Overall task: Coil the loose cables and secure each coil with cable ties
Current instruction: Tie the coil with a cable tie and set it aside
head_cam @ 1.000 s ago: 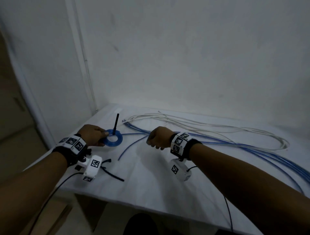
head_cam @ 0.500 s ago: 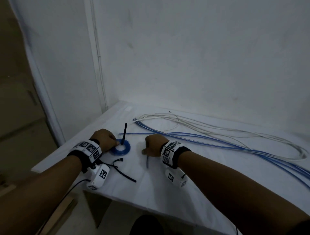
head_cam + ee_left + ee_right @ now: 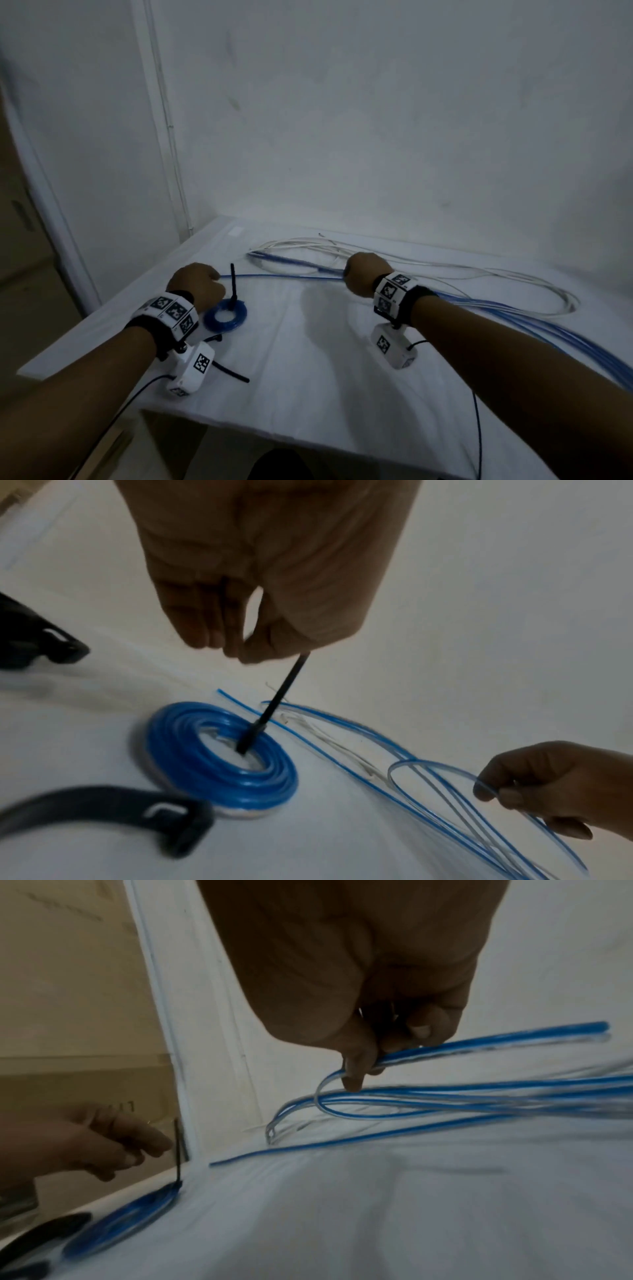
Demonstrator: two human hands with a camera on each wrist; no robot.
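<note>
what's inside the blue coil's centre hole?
The black cable tie dips into the hole of the blue coil, its tail pinched by the left hand. White table cover shows inside; the tie's lower end is hidden.

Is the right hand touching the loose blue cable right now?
Touching. The right wrist view shows the right hand with fingers curled round a loop of the loose blue cable; the left wrist view shows the same grip.
</note>
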